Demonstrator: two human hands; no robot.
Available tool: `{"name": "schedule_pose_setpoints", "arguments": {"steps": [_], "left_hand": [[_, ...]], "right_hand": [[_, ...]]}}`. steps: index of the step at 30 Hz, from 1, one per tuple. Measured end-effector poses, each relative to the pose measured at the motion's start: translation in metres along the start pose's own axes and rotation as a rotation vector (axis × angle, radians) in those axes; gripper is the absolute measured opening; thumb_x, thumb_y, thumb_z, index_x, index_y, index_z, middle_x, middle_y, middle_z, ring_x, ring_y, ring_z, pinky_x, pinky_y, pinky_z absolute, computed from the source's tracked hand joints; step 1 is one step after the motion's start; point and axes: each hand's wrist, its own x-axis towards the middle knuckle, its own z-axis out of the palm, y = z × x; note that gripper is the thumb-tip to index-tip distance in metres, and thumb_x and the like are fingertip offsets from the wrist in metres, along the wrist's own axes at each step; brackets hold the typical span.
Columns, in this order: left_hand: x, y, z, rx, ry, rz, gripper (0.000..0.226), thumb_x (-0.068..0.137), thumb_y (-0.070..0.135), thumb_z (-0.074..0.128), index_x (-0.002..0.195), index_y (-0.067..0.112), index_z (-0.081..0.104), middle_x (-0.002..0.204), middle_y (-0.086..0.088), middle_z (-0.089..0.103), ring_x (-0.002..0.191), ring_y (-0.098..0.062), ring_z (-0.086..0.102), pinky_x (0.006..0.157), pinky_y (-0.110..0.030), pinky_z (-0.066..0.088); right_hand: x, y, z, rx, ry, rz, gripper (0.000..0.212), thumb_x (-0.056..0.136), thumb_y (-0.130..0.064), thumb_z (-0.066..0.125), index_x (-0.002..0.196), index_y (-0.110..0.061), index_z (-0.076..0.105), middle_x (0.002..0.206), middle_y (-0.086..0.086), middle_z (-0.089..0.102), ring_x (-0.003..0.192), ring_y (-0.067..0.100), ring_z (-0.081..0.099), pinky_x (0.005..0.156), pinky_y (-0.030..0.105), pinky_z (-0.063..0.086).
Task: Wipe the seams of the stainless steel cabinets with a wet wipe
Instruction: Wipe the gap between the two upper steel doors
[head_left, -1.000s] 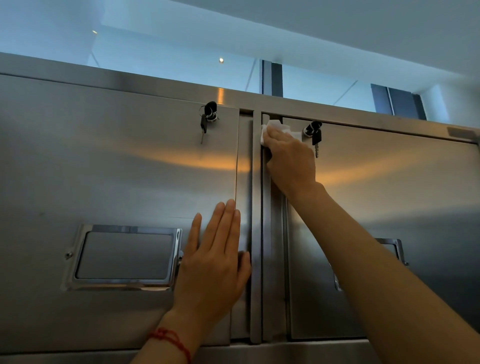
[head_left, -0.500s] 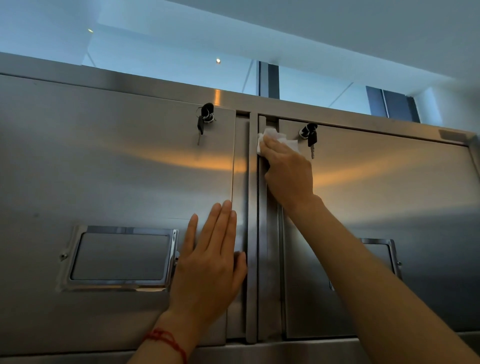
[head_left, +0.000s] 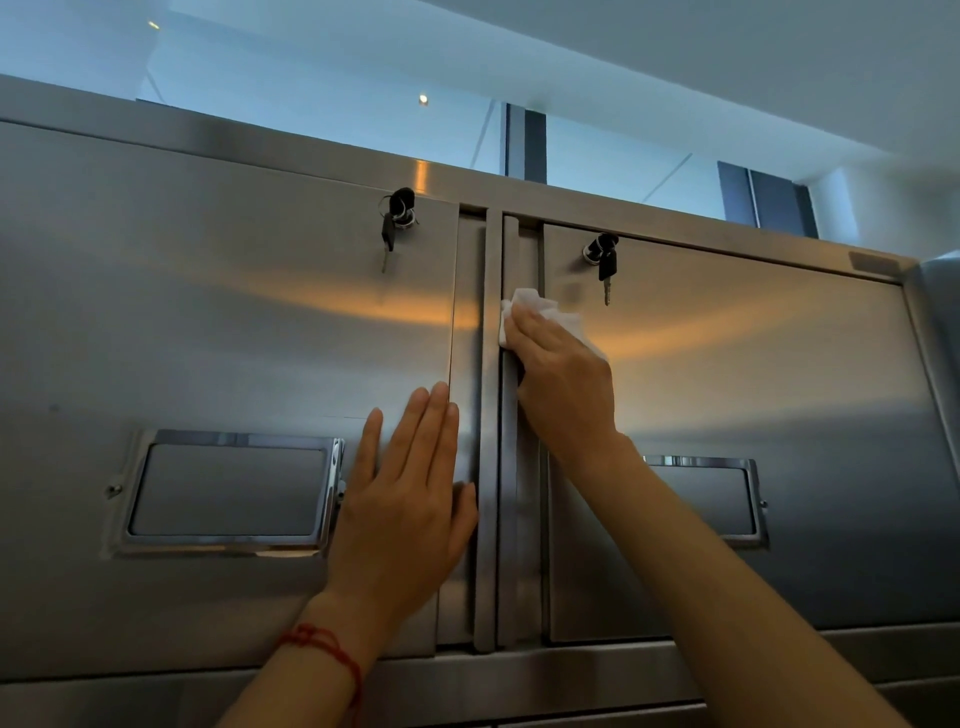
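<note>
Two stainless steel cabinet doors fill the head view, the left door (head_left: 208, 338) and the right door (head_left: 753, 389), with a vertical seam (head_left: 493, 519) between them. My right hand (head_left: 563, 379) presses a crumpled white wet wipe (head_left: 550, 312) against the seam strip beside the right door's edge, fingers curled over the wipe. My left hand (head_left: 410, 499) lies flat with straight fingers on the left door near its right edge, holding nothing.
A key hangs in a lock on each door, the left key (head_left: 397, 218) and the right key (head_left: 605, 260). Recessed metal handles sit in the left door (head_left: 228, 491) and the right door (head_left: 727, 499). A steel ledge (head_left: 519, 670) runs below.
My right hand has slid the wipe down the seam from the top of the doors to below the right lock. My left hand stays flat on the left door.
</note>
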Motion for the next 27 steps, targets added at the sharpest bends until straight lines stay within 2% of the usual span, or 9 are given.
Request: {"name": "schedule_pose_setpoints", "arguments": {"steps": [11, 21, 25, 27], "left_hand": [[0.002, 0.001, -0.005, 0.001, 0.004, 0.005, 0.059, 0.09, 0.034, 0.036, 0.136, -0.002, 0.04, 0.144, -0.02, 0.036, 0.135, -0.033, 0.032, 0.108, -0.057, 0.026], [0.003, 0.002, -0.009, -0.002, -0.027, 0.008, 0.06, 0.091, 0.036, 0.032, 0.136, -0.003, 0.04, 0.144, -0.022, 0.036, 0.134, -0.035, 0.033, 0.106, -0.059, 0.029], [0.003, 0.002, -0.009, -0.007, -0.029, 0.01, 0.06, 0.092, 0.036, 0.031, 0.136, -0.003, 0.038, 0.144, -0.022, 0.035, 0.134, -0.035, 0.032, 0.106, -0.059, 0.029], [0.003, 0.002, -0.009, -0.007, -0.03, 0.01, 0.06, 0.092, 0.036, 0.031, 0.136, -0.003, 0.038, 0.144, -0.022, 0.035, 0.135, -0.035, 0.031, 0.106, -0.058, 0.028]], "right_hand": [[-0.033, -0.012, -0.008, 0.031, -0.049, 0.008, 0.039, 0.066, 0.008, 0.078, 0.104, 0.006, 0.069, 0.109, 0.023, 0.066, 0.099, 0.034, 0.066, 0.082, 0.047, 0.052], [-0.065, -0.031, -0.018, 0.06, -0.075, 0.044, 0.045, 0.062, 0.017, 0.075, 0.105, 0.008, 0.067, 0.111, 0.025, 0.064, 0.102, 0.035, 0.064, 0.087, 0.047, 0.052], [-0.079, -0.036, -0.023, 0.052, -0.086, 0.04, 0.039, 0.069, 0.012, 0.071, 0.108, 0.009, 0.066, 0.113, 0.026, 0.063, 0.105, 0.036, 0.063, 0.089, 0.048, 0.049], [-0.085, -0.038, -0.025, 0.044, -0.09, 0.028, 0.032, 0.078, 0.005, 0.059, 0.108, 0.008, 0.065, 0.114, 0.026, 0.062, 0.106, 0.036, 0.062, 0.09, 0.048, 0.049]]}}
